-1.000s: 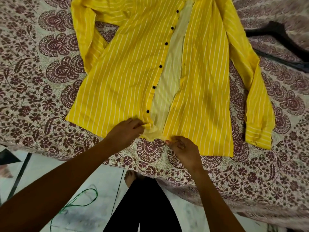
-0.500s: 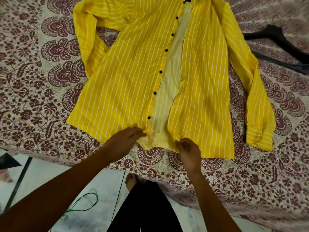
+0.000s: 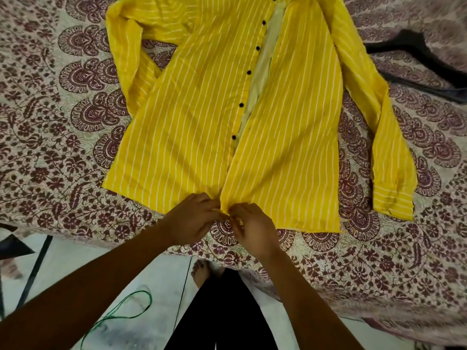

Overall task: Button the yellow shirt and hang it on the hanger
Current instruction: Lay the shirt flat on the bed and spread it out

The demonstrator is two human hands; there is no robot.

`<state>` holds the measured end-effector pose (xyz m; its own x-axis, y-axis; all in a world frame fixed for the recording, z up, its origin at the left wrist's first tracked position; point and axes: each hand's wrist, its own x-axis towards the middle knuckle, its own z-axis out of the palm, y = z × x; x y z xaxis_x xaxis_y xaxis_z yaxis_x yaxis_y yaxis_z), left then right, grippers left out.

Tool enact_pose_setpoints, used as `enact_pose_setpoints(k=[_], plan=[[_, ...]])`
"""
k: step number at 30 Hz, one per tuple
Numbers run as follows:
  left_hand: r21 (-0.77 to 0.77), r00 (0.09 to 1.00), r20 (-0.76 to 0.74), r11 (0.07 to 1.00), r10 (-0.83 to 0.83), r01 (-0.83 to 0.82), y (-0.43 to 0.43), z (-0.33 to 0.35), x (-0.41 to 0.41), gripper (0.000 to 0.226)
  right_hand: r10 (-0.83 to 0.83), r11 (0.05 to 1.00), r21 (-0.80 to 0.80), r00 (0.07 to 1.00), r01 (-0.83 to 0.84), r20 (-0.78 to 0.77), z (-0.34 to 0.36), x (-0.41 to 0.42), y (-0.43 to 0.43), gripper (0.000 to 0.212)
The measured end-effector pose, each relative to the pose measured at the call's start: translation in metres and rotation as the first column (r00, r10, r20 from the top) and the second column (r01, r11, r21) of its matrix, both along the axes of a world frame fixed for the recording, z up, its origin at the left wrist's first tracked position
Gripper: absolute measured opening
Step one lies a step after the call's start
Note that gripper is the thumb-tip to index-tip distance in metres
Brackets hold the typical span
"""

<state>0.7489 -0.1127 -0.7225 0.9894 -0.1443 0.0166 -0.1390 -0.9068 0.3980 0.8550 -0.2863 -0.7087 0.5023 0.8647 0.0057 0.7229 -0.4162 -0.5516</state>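
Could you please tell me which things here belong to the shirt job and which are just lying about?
Job: yellow white-striped shirt, its round black buttons, black hanger, left hand and right hand pinching the hem.
Lying about: green cord on floor, maroon floral bedspread.

Yellow white-striped shirt (image 3: 192, 117) spread flat mid-frame on the bed, front unbuttoned, black buttons (image 3: 242, 105) showing, black hanger (image 3: 414, 50) upper right

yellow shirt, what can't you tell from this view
Head view:
- Yellow shirt collar: cut off by the top edge.
- Bottom front corners, and whether anything is fastened there: hidden by the left hand and right hand.
- Hanger: dark, and it runs off the right edge.
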Motion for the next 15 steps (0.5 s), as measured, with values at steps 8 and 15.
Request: enact_pose_setpoints(k=[8,15], plan=[[-0.227,0.914,0.115,0.906,0.389,-0.357,0.007,0.011,-0.007,0.035,-0.466,0.882,0.122,0.881,0.456,0.078,0.003,0.014,-0.031,0.025],[0.100,-0.097,-0.192,-0.079,0.977,-0.992,0.084,0.002,-0.022,0.059,-0.986,0.155,-0.226,0.138,0.962,-0.091,0.002,0.070,-0.101,0.049]])
